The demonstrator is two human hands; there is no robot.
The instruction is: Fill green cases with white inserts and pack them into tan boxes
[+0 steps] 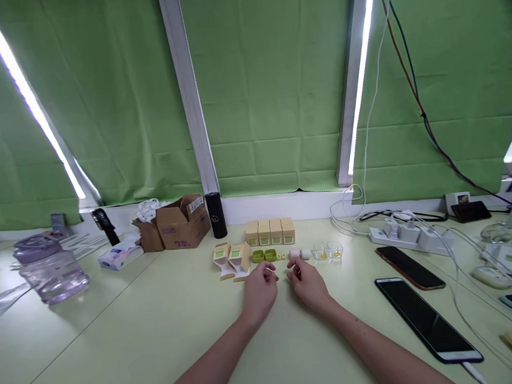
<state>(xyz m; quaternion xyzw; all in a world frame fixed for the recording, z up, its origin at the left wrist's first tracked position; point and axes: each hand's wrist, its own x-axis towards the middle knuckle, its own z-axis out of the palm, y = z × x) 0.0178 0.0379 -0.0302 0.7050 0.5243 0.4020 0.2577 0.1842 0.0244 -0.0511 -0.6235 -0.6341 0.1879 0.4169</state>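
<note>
My left hand [259,290] rests on the pale green table [160,330] with its fingers curled, just in front of a green two-cup case [264,255]. My right hand [307,282] lies beside it, fingers loosely bent, close to two small white pieces [300,254]. Neither hand visibly holds anything. Behind them stands a row of several small tan boxes [269,232]. Two opened tan boxes [233,260] lie to the left. Clear small cups with yellow bits [328,251] sit to the right.
A black cylinder [215,214] and an open cardboard box [181,221] stand at the back left, with a tissue pack [120,255] and a purple jar [51,269]. Two phones [426,315] and a power strip [408,234] with cables lie on the right.
</note>
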